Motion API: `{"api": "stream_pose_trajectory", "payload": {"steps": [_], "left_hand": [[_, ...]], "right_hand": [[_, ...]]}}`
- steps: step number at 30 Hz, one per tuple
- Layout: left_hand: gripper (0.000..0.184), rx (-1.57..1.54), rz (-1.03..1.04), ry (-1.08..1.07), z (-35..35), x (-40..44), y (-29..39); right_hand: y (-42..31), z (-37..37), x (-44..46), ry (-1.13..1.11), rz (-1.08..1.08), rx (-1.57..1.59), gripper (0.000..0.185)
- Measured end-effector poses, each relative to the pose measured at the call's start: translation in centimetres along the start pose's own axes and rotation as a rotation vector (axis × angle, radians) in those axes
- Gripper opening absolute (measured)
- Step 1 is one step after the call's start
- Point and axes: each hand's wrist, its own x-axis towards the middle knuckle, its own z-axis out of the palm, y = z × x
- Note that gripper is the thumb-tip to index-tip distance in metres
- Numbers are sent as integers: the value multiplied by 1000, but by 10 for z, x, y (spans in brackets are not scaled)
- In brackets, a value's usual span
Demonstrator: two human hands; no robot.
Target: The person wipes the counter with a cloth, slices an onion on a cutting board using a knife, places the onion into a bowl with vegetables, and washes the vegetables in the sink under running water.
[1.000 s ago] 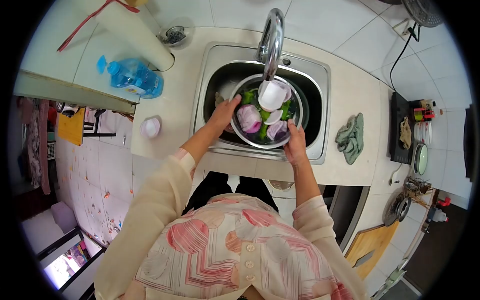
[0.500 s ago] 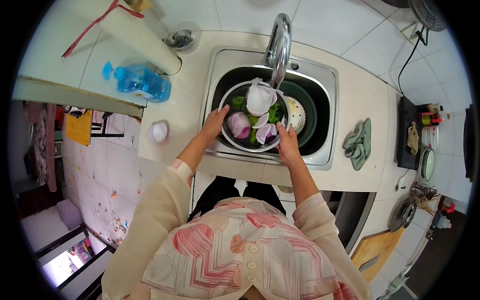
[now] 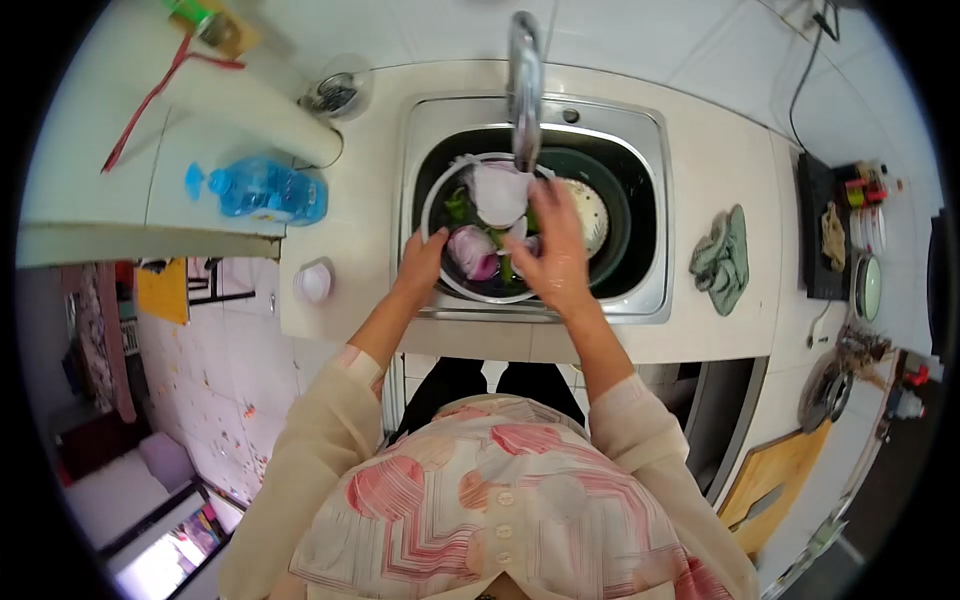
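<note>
A round bowl (image 3: 427,210) with a pale rim is in the sink, under the tap (image 3: 525,90). It holds a purple-and-white, onion-like vegetable (image 3: 470,250), a large pale piece (image 3: 500,193) and green pieces (image 3: 457,205). My left hand (image 3: 420,265) grips the bowl's left rim, thumb on top and fingers outside. Over the bowl's right side is my right hand (image 3: 560,250), its fingers spread and smeared by motion. It covers part of the contents and the right rim; whether it touches the vegetables is unclear.
A dark green basin (image 3: 622,235) with a cream perforated item (image 3: 588,215) sits behind the bowl in the sink (image 3: 655,290). On the counter are a blue bottle (image 3: 270,190), a small white piece (image 3: 314,283) and a green cloth (image 3: 720,260). A cutting board (image 3: 775,485) lies right.
My right hand has let go of the bowl's right rim and moved up and inward over the vegetables, fingers spreading. My left hand stays on the rim. The camera view has shifted slightly.
</note>
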Motion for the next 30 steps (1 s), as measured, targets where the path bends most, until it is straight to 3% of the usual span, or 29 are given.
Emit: {"api": "stream_pose_trajectory", "payload": {"steps": [1, 4, 7, 9, 30], "left_hand": [[27, 18, -2, -22, -2, -3, 6], [27, 248, -15, -32, -12, -3, 21], [28, 202, 76, -39, -18, -7, 30], [29, 346, 121, -18, -18, -10, 42], [38, 815, 373, 16, 20, -43, 150]], "right_hand": [[-10, 4, 5, -77, -68, -21, 70], [-24, 21, 10, -62, -13, -108, 66], [-13, 46, 2, -19, 15, 95, 61], [-10, 55, -1, -19, 69, 321, 59], [-30, 66, 23, 278, 83, 623, 60]]}}
